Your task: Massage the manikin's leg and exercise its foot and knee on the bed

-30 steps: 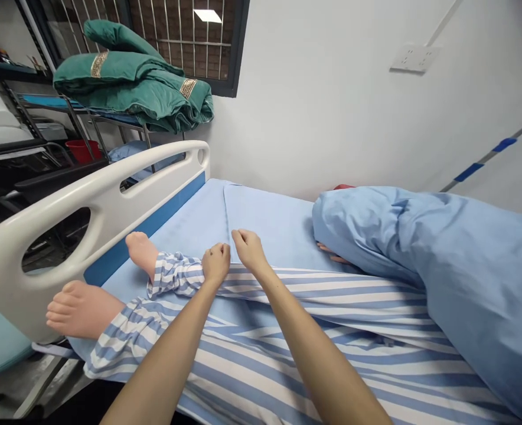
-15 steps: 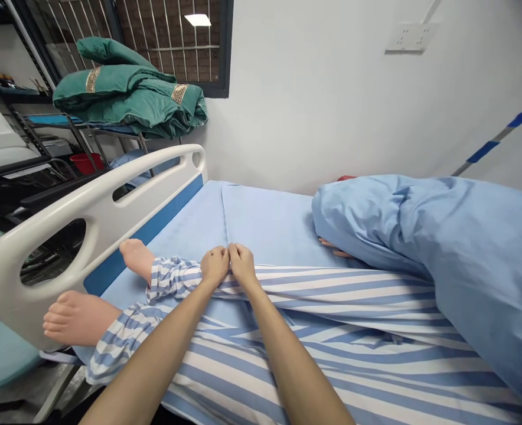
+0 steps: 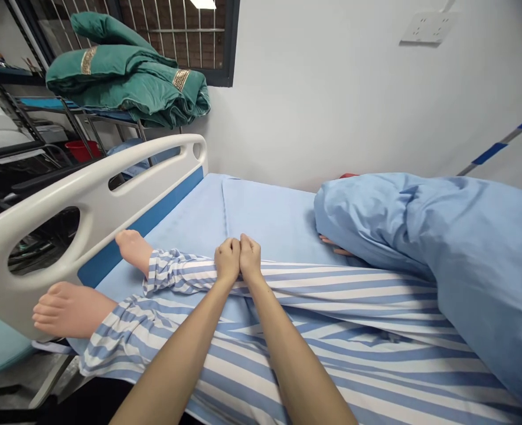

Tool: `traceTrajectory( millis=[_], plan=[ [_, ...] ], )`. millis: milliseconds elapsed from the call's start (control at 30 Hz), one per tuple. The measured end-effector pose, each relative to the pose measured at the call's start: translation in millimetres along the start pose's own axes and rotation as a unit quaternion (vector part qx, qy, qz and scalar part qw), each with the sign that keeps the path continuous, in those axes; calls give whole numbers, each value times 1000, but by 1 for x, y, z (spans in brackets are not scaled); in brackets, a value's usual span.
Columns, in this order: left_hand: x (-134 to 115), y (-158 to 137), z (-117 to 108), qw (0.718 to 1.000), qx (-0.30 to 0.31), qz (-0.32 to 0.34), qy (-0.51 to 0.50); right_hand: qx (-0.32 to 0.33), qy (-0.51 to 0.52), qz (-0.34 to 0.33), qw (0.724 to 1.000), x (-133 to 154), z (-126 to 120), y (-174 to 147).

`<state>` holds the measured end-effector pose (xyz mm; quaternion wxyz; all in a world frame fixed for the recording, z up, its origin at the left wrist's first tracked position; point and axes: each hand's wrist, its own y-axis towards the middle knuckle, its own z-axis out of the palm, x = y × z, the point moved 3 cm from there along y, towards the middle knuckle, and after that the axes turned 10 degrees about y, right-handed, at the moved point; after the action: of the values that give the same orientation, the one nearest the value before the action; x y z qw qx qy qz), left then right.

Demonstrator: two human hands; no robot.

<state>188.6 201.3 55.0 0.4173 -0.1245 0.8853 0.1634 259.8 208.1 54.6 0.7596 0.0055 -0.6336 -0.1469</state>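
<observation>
On a bed lies a manikin-like figure in blue-and-white striped trousers [image 3: 323, 280], its two bare feet toward the bed's end board. My left hand [image 3: 228, 260] is curled into a fist over the far leg, around the shin. Beside it, touching at the knuckles, my right hand [image 3: 250, 257] is closed in the same way. Both rest on or just above the striped cloth; no fabric bunches up around them. The undersides of the fists are hidden. Nearest to the camera is the other trouser leg [image 3: 243, 366], below my forearms. The far foot [image 3: 133, 251] points upward.
A cream end board [image 3: 97, 230] closes off the left side. A crumpled blue quilt [image 3: 385, 218] covers the figure's upper part, with fingertips showing beneath it. Green folded bedding [image 3: 128, 82] sits on a rack by the window. The pale blue sheet [image 3: 265, 206] reaches the wall.
Both fists have shifted slightly to the right along the far leg, staying closed and side by side. My view has tilted down a little.
</observation>
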Motion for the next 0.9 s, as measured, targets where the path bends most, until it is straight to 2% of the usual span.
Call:
traceTrajectory(
  millis=[267,333,433,567,600,733,900],
  plan=[
    [3,-1,-3,996,22,13,91,-2,-63,-26,998,1,-1,-1],
    [1,-2,-4,994,26,13,103,24,-121,-35,992,10,-3,2],
    [1,-5,-3,992,46,21,114,77,-223,-80,968,30,-7,6],
    [1,-7,-1,990,54,30,127,144,-238,-109,954,37,-14,4],
    [0,-7,-1,990,50,30,131,138,-229,-107,958,33,-18,3],
    [-2,-7,1,987,40,47,149,48,-199,-100,974,13,-30,-3],
    [-2,-7,2,990,41,50,127,31,-159,-85,983,8,-34,-2]
  ],
)
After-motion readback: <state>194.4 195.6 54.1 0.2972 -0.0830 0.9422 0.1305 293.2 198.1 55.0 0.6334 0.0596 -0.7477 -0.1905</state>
